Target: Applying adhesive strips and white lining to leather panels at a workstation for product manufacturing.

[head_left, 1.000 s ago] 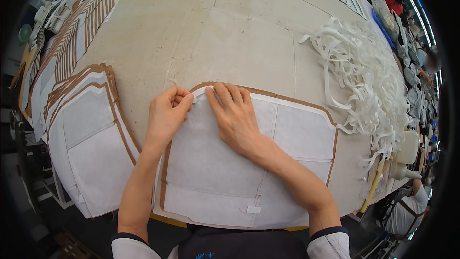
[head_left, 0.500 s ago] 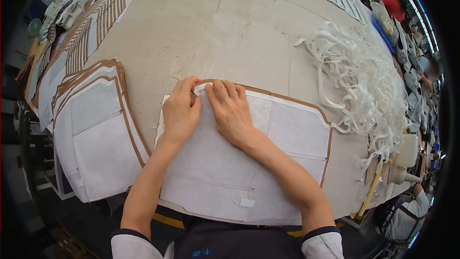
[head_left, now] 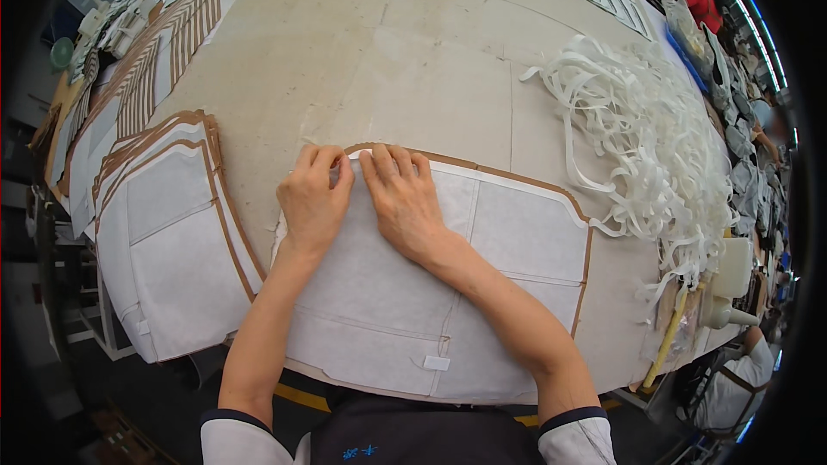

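A fabric panel with a white backing (head_left: pixel 379 275) and a brown edge lies before me on the table. White tape (head_left: pixel 508 182) runs along its far edge, inside the brown border. My left hand (head_left: pixel 316 202) is at the panel's far left corner, its thumb and fingers pinched together at the tape's end; the fingers partly hide the grip. My right hand (head_left: pixel 405 207) lies flat just beside it, fingertips pressing the tape and panel edge down. A small white tag (head_left: pixel 436 363) sits near the panel's near edge.
To the left lies a stack of similar brown-edged panels (head_left: pixel 177 250), with striped pieces (head_left: pixel 194 30) beyond. A tangled heap of white tape (head_left: pixel 637 138) covers the right side. Near it are a white bottle (head_left: pixel 719 314) and a yellow stick (head_left: pixel 668 340). Other people are at the far right.
My left hand has drawn slightly left and down, its fingers closing tighter. Less of the loose tape end shows between the hands. My right hand has shifted slightly left, still pressing.
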A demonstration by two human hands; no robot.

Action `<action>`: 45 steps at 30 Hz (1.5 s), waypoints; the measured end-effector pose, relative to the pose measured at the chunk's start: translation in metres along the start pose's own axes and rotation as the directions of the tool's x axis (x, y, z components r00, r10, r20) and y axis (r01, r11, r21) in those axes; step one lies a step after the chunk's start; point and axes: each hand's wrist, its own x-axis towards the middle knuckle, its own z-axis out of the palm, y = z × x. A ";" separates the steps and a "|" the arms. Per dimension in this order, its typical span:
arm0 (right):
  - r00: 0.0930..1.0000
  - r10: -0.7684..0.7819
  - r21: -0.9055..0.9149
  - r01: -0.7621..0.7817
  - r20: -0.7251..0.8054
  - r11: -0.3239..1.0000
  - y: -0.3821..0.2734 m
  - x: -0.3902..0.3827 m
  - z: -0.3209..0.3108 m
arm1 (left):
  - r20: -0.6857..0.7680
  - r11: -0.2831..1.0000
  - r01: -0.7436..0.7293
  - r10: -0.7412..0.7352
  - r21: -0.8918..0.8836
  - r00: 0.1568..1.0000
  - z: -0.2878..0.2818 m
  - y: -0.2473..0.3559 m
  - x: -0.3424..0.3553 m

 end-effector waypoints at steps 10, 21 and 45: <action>1.000 0.011 -0.032 -0.010 0.017 0.999 0.001 -0.001 0.004 | 0.273 0.659 0.594 -0.531 -0.462 0.802 -0.017 -0.001 0.004; 0.995 -0.028 -0.009 0.029 0.097 1.000 0.001 0.004 -0.006 | 0.311 0.764 0.555 -0.467 -0.329 0.827 -0.022 -0.021 0.008; 0.991 -0.111 0.118 0.102 0.072 0.988 -0.002 0.025 -0.001 | 0.457 0.685 0.653 -0.492 -0.323 0.741 -0.031 -0.022 0.021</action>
